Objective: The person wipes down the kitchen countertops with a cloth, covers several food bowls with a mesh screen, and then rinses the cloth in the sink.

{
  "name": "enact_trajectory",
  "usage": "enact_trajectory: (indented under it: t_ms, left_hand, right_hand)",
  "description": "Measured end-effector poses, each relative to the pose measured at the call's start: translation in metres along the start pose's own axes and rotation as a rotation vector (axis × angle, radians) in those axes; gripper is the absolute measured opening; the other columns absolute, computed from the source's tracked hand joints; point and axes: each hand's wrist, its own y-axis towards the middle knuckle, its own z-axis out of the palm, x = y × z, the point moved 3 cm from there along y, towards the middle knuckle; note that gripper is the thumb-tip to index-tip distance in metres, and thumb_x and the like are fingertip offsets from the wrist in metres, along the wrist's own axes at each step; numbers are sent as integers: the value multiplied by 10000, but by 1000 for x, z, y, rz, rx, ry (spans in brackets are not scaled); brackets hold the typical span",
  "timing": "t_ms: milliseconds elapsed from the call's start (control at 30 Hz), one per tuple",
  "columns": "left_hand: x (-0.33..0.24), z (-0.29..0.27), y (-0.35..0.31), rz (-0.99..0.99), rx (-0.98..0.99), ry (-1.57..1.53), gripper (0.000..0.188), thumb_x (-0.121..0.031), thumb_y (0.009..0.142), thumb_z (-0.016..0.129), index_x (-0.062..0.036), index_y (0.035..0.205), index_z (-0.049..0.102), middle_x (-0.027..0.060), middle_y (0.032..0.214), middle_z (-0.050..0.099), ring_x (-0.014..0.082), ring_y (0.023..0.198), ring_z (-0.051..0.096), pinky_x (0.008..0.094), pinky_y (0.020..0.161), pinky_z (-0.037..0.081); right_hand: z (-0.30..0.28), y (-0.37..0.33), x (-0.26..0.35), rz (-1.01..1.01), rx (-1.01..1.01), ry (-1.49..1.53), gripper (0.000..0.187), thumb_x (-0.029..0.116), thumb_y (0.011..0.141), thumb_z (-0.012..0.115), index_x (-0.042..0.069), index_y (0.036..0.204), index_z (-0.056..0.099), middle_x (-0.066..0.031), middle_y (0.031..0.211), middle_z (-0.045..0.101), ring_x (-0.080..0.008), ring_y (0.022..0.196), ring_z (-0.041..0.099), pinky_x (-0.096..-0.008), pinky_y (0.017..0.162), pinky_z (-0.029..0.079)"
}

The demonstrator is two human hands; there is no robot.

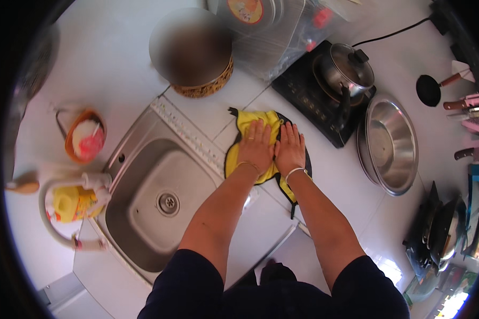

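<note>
A yellow cloth with black edging lies spread on the white tiled counter, just right of the sink. Both my palms press down flat on it, side by side, thumbs nearly touching. My left hand has its fingers stretched out over the cloth's middle. Beside it, my right hand rests with fingers extended toward the cloth's right part. What lies under the palms is hidden. Dark corners of the cloth stick out at the upper left and at the lower edge.
Left is a steel sink with a faucet and a yellow bottle. Beyond the cloth are a woven basket and a black cooktop bearing a lidded pot. Steel basins stand right, knives farther right.
</note>
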Motion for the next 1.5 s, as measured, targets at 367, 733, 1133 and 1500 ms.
enact_trajectory:
  t_ms: [367, 733, 1133, 1500]
  left_hand:
    - [73, -15, 109, -45, -54, 32, 525, -296, 923, 350, -74, 1394, 280, 103, 1473, 220, 261, 1367, 166, 387, 1114, 121]
    - [242, -75, 23, -356, 32, 298, 548, -274, 916, 355, 1, 1383, 275, 158, 1452, 252, 292, 1355, 198, 375, 1111, 137]
    - [213, -70, -11, -317, -92, 266, 458, -178, 830, 466, 57, 1224, 460, 217, 1281, 438, 361, 1240, 342, 404, 1050, 261]
    - [-84, 22, -70, -54, 9, 274, 553, -291, 907, 383, 18, 1358, 297, 195, 1453, 215, 336, 1366, 127, 454, 1094, 105]
  right_hand:
    - [6, 131, 37, -174, -124, 129, 499, 236, 851, 501, 21, 1292, 412, -137, 1355, 396, -305, 1236, 392, -403, 1036, 298]
    - [43, 126, 235, -564, 47, 299, 478, 186, 877, 434, -15, 1307, 384, -160, 1389, 355, -284, 1291, 332, -382, 1062, 264]
    - [42, 105, 218, -773, -23, 417, 445, 180, 814, 497, 18, 1229, 491, -92, 1327, 439, -252, 1273, 355, -381, 1059, 266]
    - [-23, -89, -55, -341, 1, 282, 470, 269, 914, 383, 42, 1325, 398, -84, 1426, 323, -226, 1353, 223, -373, 1112, 153]
